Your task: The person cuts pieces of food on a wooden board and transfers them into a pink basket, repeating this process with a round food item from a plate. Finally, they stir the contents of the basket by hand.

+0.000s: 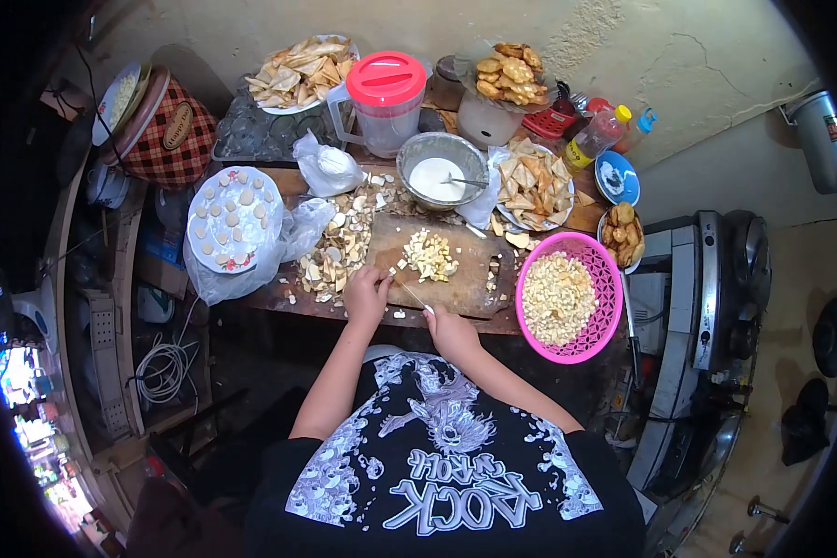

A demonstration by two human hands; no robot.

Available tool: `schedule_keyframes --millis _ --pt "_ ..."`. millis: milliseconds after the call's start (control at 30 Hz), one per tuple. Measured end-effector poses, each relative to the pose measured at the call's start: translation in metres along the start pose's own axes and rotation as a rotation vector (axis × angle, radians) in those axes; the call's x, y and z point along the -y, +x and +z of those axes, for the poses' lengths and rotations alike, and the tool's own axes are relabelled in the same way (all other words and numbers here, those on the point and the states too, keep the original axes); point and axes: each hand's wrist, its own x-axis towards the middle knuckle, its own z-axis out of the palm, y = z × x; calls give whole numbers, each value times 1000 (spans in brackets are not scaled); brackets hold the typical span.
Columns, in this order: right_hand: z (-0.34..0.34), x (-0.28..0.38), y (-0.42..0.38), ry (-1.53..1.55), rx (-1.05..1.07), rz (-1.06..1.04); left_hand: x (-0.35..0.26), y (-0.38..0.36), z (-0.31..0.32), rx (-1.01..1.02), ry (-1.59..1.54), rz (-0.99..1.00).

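My right hand (448, 333) is closed on the handle of a small knife (412, 295), whose blade points up and left over the front edge of a wooden cutting board (465, 296). At the board's left front edge, my left hand (369, 292) has its fingers bent together near the blade tip; what they hold is too small to make out. A pile of pale diced pieces (428, 256) lies on the board just beyond both hands. Peelings and larger pale pieces (339, 256) are heaped left of the board.
A pink basket (617, 298) of diced pieces stands at the right, a metal bowl (417, 191) of white liquid behind the board. Plates of folded pastries (535, 186), a red-lidded pitcher (388, 116) and a floral plate (236, 220) stand around. A stove (707, 288) is far right.
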Motion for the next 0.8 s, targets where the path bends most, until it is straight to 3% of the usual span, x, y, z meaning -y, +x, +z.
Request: schedule_keyframes --millis 400,800 --pt "29 -3 28 -2 -120 -83 2 1 0 5 -6 24" --pt "6 -16 4 113 -35 -15 -1 0 -6 61 -4 -30"
